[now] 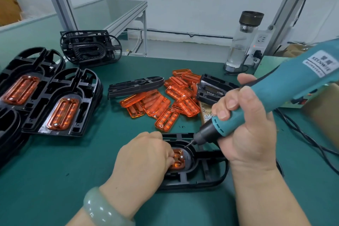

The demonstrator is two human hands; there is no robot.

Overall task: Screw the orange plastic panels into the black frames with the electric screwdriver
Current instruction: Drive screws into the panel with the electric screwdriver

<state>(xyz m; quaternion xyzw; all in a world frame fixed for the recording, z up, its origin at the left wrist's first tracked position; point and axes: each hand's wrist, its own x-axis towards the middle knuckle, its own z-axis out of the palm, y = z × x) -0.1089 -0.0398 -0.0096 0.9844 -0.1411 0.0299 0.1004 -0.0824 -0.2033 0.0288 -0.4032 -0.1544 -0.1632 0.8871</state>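
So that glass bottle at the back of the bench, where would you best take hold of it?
Likely round the clear middle of the glass bottle, coming from the front left. It stands on its base, its body is a plain cylinder, and a socket strip crowds its right side. The dark cap might turn.

Smooth, matt green table mat point(73, 170), rubbery look. The black frame point(207, 176) is moulded plastic, semi-gloss. The orange panel point(177, 159) is translucent plastic, glossy and ribbed; the loose orange panels point(161, 104) are the same. The electric screwdriver point(275, 95) has a matt teal plastic body, black nose and thin metal bit. Shiny metal screws point(208, 115). The bangle point(99, 209) is pale green, polished, stone-like. The bottle point(242, 42) is clear and glossy, glass or plastic unclear. The bench posts point(60, 0) are grey satin metal.
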